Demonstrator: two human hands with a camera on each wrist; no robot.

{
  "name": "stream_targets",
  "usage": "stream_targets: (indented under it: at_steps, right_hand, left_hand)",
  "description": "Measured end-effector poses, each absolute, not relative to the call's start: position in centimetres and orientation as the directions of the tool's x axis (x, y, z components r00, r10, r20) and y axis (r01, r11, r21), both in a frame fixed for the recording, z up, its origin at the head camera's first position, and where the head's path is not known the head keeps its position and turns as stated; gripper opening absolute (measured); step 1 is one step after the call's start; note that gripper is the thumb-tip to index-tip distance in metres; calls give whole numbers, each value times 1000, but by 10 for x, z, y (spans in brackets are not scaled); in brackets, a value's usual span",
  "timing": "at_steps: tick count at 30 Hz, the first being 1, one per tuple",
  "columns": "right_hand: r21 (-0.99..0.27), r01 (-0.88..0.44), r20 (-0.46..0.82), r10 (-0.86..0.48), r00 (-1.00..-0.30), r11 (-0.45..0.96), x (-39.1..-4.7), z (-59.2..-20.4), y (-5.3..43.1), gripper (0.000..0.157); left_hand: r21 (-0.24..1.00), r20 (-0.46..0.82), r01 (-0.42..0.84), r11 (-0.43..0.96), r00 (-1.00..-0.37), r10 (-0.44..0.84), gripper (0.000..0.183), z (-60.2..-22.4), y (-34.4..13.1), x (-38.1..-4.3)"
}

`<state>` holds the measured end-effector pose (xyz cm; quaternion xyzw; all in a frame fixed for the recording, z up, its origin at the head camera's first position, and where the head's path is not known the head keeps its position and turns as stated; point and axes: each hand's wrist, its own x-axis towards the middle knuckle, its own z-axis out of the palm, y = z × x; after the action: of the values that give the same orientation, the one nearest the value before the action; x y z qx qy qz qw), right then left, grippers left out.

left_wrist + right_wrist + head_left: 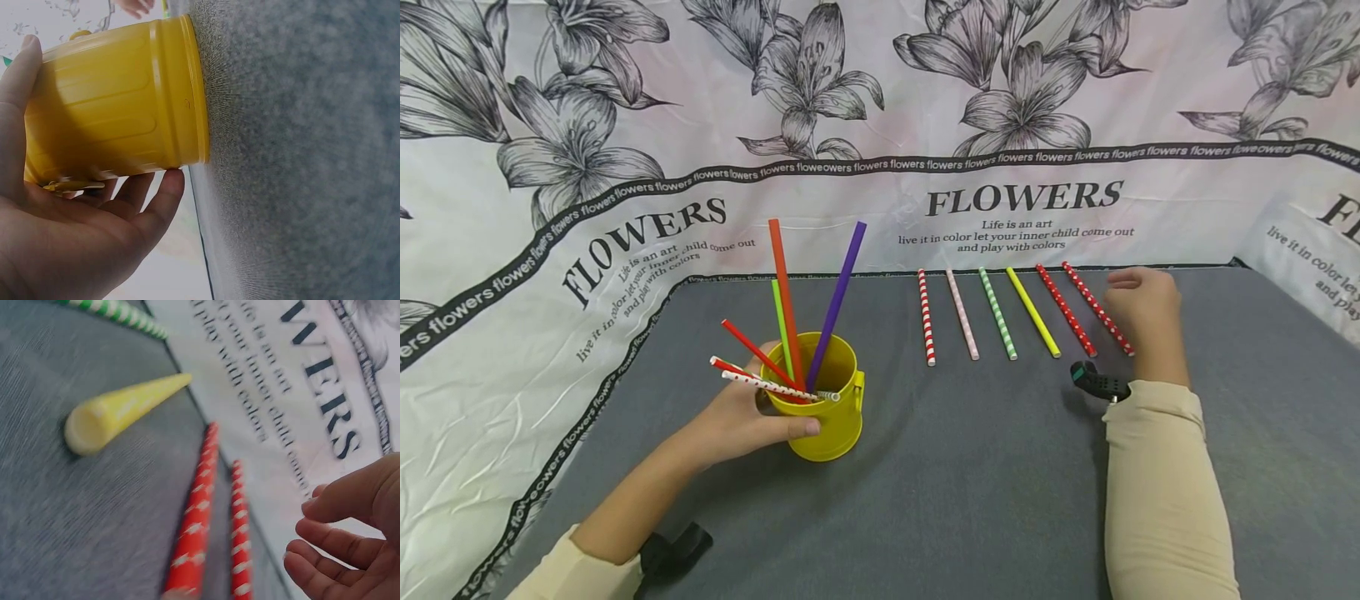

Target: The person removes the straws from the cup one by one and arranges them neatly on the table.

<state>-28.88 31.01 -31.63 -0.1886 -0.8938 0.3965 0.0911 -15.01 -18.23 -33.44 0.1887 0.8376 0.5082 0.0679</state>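
A: Where's the cup?

B: Take the head view as a dial: the cup [823, 435] is near 7 o'clock, mouth up, bright yellow. The left wrist view shows raised panels on its side and a band near its base.

A: And the hands?

B: The left hand [741, 421] grips the cup from 8 o'clock, thumb across the near side. The right hand [1150, 315] is at 3 o'clock, fingers loosely bent, with only a narrow gap to the thumb.

A: The straws?

B: In the cup, a wide orange straw [782, 283] and purple straw [837, 304] point to 12 and 1; a lime straw [781, 312] leans to 11, and thinner red and white ones to 10. Near 3 o'clock six lie apart in a row: striped red [927, 321], pink [962, 315], striped green [997, 315], yellow [1033, 312], then two spotted reds [1066, 312], the last beside the right hand.

A: The surroundings?

B: A white cloth [880, 125] with black lilies and "FLOWERS" lettering spans 9 to 3 across the top. Below is a plain grey table [985, 500]. Cream sleeves [1165, 492] enter from 7 and 5.
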Motion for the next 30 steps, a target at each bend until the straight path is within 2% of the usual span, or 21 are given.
stream_targets:
  at_steps: [4, 7, 11, 14, 19, 23, 27, 30]
  right_hand:
    - [-793, 185, 45, 359, -932, 580, -288, -297, 298, 47]
    - [-833, 59, 104, 260, -960, 550, -287, -282, 278, 45]
    - [-856, -134, 192, 66, -979, 500, -283, -264, 239, 41]
    - [-864, -254, 235, -98, -967, 435, -278, -254, 209, 37]
    - [-883, -355, 232, -370, -900, 308, -271, -255, 155, 35]
    - [-890, -389, 200, -563, -802, 239, -259, -262, 116, 34]
    - [-872, -453, 225, -668, -710, 188, -246, -268, 87, 29]
    - [-854, -494, 260, -686, -679, 165, -238, -271, 73, 26]
  left_hand:
    - [877, 71, 240, 416, -921, 383, 83, -334, -182, -150]
    - [877, 67, 236, 418, -923, 380, 84, -334, -183, -150]
    - [876, 62, 230, 424, -925, 375, 85, -334, -183, -150]
    - [873, 64, 233, 428, -925, 373, 85, -333, -183, -149]
    - [887, 115, 276, 369, -908, 403, 82, -334, -183, -150]
    - [893, 131, 289, 345, -900, 416, 80, -335, -183, -151]
    - [892, 127, 290, 347, -898, 422, 80, -335, -183, -152]
    - [889, 131, 296, 350, -896, 425, 80, -334, -183, -153]
